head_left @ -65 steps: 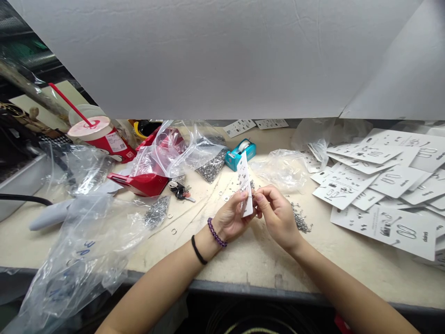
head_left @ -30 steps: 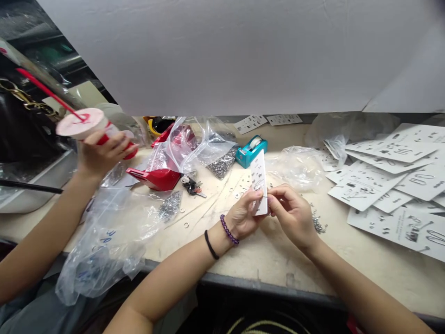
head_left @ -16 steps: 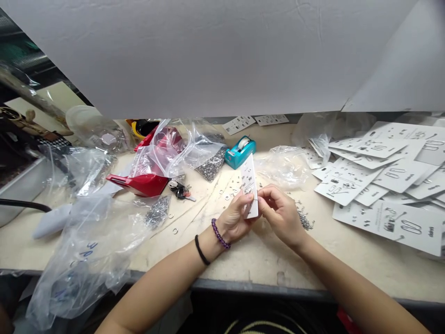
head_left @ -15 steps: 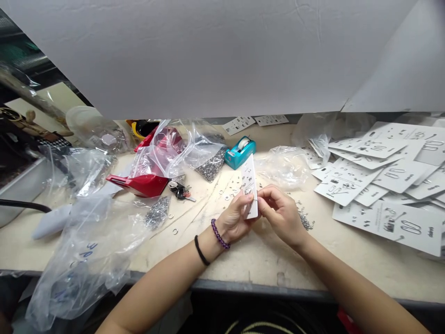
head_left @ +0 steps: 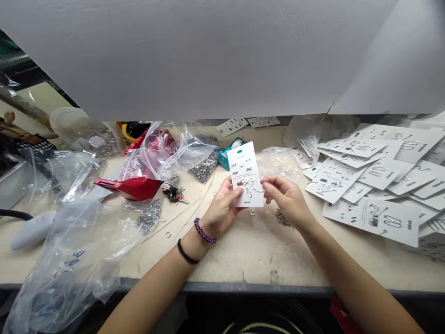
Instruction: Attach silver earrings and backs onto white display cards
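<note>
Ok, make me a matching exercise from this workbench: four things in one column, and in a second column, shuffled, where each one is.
Things:
1. White card
2. Purple beaded bracelet
3. Teal tape dispenser
4. Bunch of keys

Places:
a. On the left wrist
b. Beside the red plastic scoop
c. Held up in the left hand
d. Partly hidden behind the white card

Right pairs: 1-c, 2-a, 3-d, 4-b.
</note>
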